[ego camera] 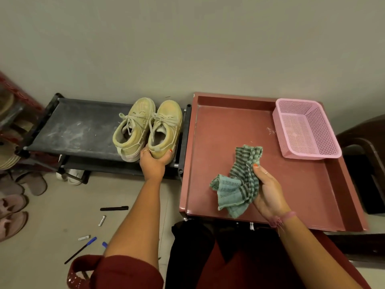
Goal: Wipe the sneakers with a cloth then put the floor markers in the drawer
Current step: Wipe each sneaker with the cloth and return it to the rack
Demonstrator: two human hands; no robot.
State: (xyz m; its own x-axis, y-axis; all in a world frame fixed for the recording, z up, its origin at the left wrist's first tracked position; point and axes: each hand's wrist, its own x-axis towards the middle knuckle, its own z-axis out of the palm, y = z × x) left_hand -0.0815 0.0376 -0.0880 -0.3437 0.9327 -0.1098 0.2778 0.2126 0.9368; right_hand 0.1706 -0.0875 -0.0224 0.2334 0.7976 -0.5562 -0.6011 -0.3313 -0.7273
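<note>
A person looked down at a low black shoe rack [79, 128] against a wall, with a dark red open drawer [233, 130] just to its right. The wiping step was just starting, by the look of it. A pair of pale yellow sneakers [145, 128] sat side by side at the right end of the rack's top shelf, toes to the wall. The left hand [153, 163] cupped the heel of the right-hand sneaker, fingers curled round it in a loose grasp, as if to lift it. The right hand [268, 190] hung over the drawer, closed on a crumpled green striped cloth [237, 186] that draped from the fingers. An empty pink basket [306, 130] stood in the drawer's far right corner.

The next move likely called for bringing shoe and cloth together, with the left hand steadying the shoe.

The floor markers [114, 208] lay scattered on the floor near the left arm: a black one, a blue-capped one and some small pieces, all still to be gathered. Slippers [12, 213] lay at far left
</note>
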